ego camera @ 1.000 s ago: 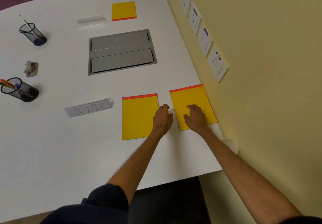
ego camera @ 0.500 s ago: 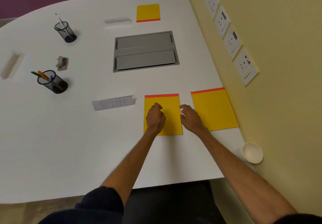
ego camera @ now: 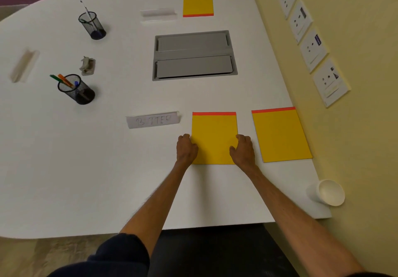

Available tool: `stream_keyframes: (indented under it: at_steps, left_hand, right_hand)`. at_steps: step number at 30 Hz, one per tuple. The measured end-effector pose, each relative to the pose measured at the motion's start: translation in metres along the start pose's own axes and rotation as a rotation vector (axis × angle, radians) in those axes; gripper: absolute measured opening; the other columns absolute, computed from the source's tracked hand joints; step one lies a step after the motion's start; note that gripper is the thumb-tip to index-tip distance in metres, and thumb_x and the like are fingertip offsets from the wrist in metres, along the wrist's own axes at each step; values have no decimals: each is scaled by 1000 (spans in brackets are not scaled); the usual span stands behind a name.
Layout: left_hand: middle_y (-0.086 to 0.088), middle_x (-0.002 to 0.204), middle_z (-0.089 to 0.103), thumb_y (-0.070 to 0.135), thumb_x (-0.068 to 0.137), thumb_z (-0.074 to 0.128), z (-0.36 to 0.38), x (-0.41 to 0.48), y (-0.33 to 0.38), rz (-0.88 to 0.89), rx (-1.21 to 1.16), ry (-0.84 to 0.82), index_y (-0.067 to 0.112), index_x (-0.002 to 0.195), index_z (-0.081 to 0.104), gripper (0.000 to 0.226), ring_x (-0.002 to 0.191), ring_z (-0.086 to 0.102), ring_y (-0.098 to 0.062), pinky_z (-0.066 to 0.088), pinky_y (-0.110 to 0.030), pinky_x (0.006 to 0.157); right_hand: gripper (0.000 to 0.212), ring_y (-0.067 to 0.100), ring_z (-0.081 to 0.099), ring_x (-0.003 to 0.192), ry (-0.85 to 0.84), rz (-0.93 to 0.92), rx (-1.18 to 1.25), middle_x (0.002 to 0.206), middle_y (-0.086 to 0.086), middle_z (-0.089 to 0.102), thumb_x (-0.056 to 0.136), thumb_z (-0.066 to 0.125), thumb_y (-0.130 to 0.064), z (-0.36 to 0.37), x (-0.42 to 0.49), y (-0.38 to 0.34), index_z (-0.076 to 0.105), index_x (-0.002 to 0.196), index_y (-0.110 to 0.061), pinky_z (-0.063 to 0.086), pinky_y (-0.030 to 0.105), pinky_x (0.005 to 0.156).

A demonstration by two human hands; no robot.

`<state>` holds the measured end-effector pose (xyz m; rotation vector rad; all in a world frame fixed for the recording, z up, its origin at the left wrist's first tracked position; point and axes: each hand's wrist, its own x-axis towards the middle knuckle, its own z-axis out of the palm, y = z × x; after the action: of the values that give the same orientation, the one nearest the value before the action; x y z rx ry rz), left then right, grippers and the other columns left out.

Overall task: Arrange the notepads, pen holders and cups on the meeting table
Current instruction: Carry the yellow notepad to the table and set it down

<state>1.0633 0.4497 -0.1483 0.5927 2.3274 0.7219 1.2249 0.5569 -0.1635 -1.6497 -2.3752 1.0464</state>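
Note:
On the white meeting table (ego camera: 107, 169) a yellow notepad (ego camera: 214, 132) with an orange top strip lies flat in front of me. My left hand (ego camera: 186, 148) grips its left edge and my right hand (ego camera: 242, 149) grips its right edge, fingers curled at the sides. A second yellow notepad (ego camera: 280, 134) lies to its right, slightly skewed, near the wall. A third notepad (ego camera: 198, 4) lies at the far side. Two black mesh pen holders stand at the left: the near pen holder (ego camera: 83, 90) with coloured pens, the far pen holder (ego camera: 92, 25) with one pen. A white paper cup (ego camera: 329, 192) stands at the near right corner.
A paper name card (ego camera: 153, 120) lies left of the held notepad. A grey cable hatch (ego camera: 193, 54) is set into the table's middle. Crumpled paper (ego camera: 87, 66) and two clear name stands (ego camera: 158, 13) (ego camera: 23, 65) sit further off. Wall sockets (ego camera: 313, 48) line the yellow wall at right.
My right hand left the right notepad and went to the middle notepad's right edge. My left hand shifted to its left edge. That notepad now lies squarer.

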Motion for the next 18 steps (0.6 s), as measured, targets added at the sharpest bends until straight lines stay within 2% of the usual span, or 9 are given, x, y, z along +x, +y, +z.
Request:
stream_keyframes:
  at_steps: [3,4,5,7,8,9,18]
  left_hand:
    - [-20,90,57,-7,79,53,1,-1,-5,-50,-58,-4,-1,90,54,12,86,54,-33,39,-37,66]
    - [-16,83,55,-8,77,53,0,-1,-5,-67,-97,9,2,85,52,13,81,53,-30,37,-33,61]
    - [-15,83,56,-8,77,55,-1,-2,-6,-89,-142,16,3,86,54,14,82,55,-30,41,-32,62]
    - [-18,104,65,-5,80,61,-4,-3,-8,-140,-235,20,1,111,62,31,103,61,-32,51,-37,84]
    - [-18,116,64,-3,82,64,-5,-2,-9,-165,-276,17,-1,124,59,43,113,60,-32,50,-39,95]
    - [-18,122,63,-2,81,67,-6,-2,-9,-176,-308,10,-1,129,56,49,117,59,-32,48,-39,100]
    - [-21,128,62,1,80,74,-10,-4,-15,-232,-398,-7,-3,126,60,48,115,62,-34,50,-48,101]
  right_hand:
    - [57,34,43,129,-13,43,7,139,18,43,91,63,-14,3,1,-1,39,142,-3,40,41,100]
    - [57,35,44,127,-10,67,16,138,19,44,91,64,-15,4,3,-1,41,141,-2,41,40,100]
    - [56,35,46,124,-4,95,31,136,20,45,90,65,-15,4,4,-1,43,139,-1,42,40,98]
    - [54,36,50,120,11,150,76,132,21,49,88,67,-16,4,5,-1,47,136,-1,44,40,96]
    - [53,36,51,119,18,172,98,132,21,50,88,68,-16,4,5,-1,48,136,-2,45,41,96]
    - [53,35,52,119,24,190,121,131,20,51,87,69,-16,4,5,-2,50,135,-3,46,41,96]
    - [51,34,57,114,72,312,310,128,17,57,81,73,-4,6,4,-1,53,127,-3,51,42,92]
